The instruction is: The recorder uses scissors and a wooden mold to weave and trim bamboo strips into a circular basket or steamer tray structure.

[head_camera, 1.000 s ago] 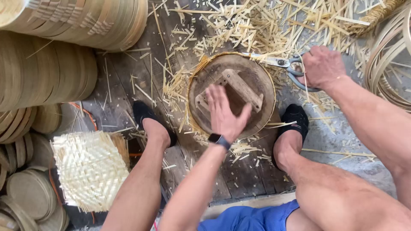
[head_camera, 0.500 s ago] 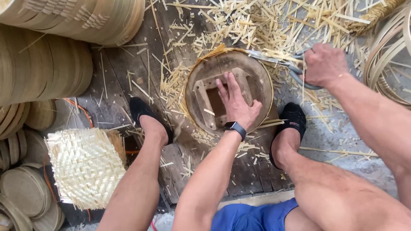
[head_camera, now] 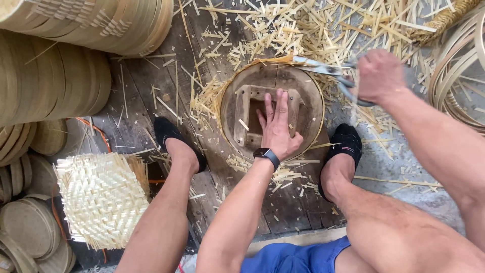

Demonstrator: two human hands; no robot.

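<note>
The round form [head_camera: 273,108] lies flat on the plank floor [head_camera: 151,91] between the person's two feet, its face turned up toward the camera. A wooden frame [head_camera: 247,106] sits inside it, its long sides running away from the person. A thin bamboo strip [head_camera: 252,65] follows the form's far rim.

The left hand [head_camera: 277,126] lies palm down on the frame, fingers [head_camera: 281,103] flat, together and pointing away from the body, pressing rather than gripping. Its forearm reaches straight out from the lap, with a dark watch [head_camera: 266,154] on the wrist.

The right hand [head_camera: 380,76] is closed around the handles of shears [head_camera: 328,71] just beyond the form's far right edge. The shears lie nearly level, long axis left to right, blades pointing left onto the rim at the strip. The right forearm comes in from the lower right, raised above the knee.

Bamboo offcuts [head_camera: 313,30] litter the floor beyond the form. Stacked round trays [head_camera: 50,86] stand at the left, and a woven mat [head_camera: 101,199] lies beside the left leg.
</note>
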